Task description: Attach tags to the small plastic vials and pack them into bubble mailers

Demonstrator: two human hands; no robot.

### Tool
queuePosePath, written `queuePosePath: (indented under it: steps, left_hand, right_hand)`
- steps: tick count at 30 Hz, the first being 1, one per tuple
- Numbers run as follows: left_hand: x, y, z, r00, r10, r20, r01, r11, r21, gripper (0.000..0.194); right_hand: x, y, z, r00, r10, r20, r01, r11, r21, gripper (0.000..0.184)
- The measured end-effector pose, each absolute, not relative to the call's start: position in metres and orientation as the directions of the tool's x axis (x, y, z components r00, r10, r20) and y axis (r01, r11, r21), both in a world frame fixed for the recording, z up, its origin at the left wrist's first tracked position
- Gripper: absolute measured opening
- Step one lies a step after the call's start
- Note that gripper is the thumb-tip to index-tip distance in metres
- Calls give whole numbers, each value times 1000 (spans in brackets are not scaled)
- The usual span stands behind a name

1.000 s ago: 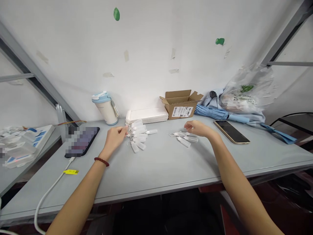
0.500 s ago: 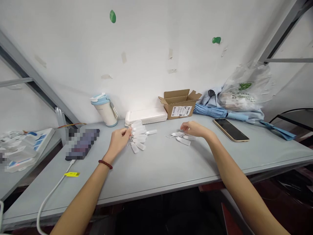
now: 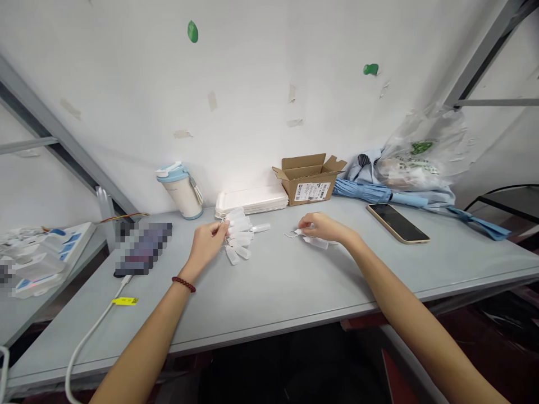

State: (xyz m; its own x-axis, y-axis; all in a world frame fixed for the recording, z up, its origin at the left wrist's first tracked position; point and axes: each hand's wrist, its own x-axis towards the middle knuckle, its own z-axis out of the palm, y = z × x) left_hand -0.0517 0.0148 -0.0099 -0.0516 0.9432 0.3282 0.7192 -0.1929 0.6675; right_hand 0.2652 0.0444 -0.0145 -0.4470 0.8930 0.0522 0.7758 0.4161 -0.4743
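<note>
My left hand (image 3: 206,241) is closed in a pinch at the left edge of a fanned cluster of small translucent white tags (image 3: 239,240) with thin strings. One of these tags pokes out to the right. Farther right, my right hand (image 3: 325,227) reaches over a smaller group of the same white tags (image 3: 316,243), its thumb and forefinger pinched on the string end of one. A loose white string (image 3: 289,235) trails left of those fingertips. The hand partly hides this smaller group.
Behind the tags stand a stack of white flat trays (image 3: 252,199) and an open cardboard box (image 3: 311,188). A tumbler (image 3: 181,191) and a blurred phone-like device (image 3: 145,249) are left. A phone (image 3: 398,223), blue umbrella (image 3: 366,192) and plastic bag (image 3: 425,148) lie right.
My right hand has moved left and slightly down, its fingertips now closed at the string end of the smaller group. My left hand stays at its cluster.
</note>
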Motion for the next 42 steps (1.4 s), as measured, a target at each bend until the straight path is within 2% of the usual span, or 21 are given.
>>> queuePosePath:
  steps: [6,14,19,23,25,28,35,42]
  left_hand:
    - [-49,13,-9,-36,939,341,711,-216,669,45]
    - [-44,11,-12,-5,934,357,688,-256,679,44]
    - [-39,9,-14,45,932,361,675,-295,677,41]
    - [-32,3,-13,151,918,368,632,-376,678,31]
    - [-28,-1,-12,202,905,375,623,-415,664,25]
    - [-22,-6,-13,275,872,405,640,-480,600,27]
    - [-13,-10,-24,434,785,443,638,-614,464,29]
    - [-8,-13,-19,427,814,394,622,-581,525,20]
  right_hand:
    - [263,44,-16,-427,903,54,802,405,-438,17]
    - [255,45,-20,-417,848,328,730,527,-435,15]
    - [241,38,-17,-395,828,399,634,559,-533,14]
    - [225,25,-13,-403,840,363,531,538,-655,18]
    - [218,20,-12,-420,858,297,481,488,-728,20]
    - [211,15,-14,-444,873,202,428,405,-808,22]
    - [206,7,-12,-481,867,134,346,328,-879,23]
    - [204,4,-9,-503,858,107,224,249,-942,23]
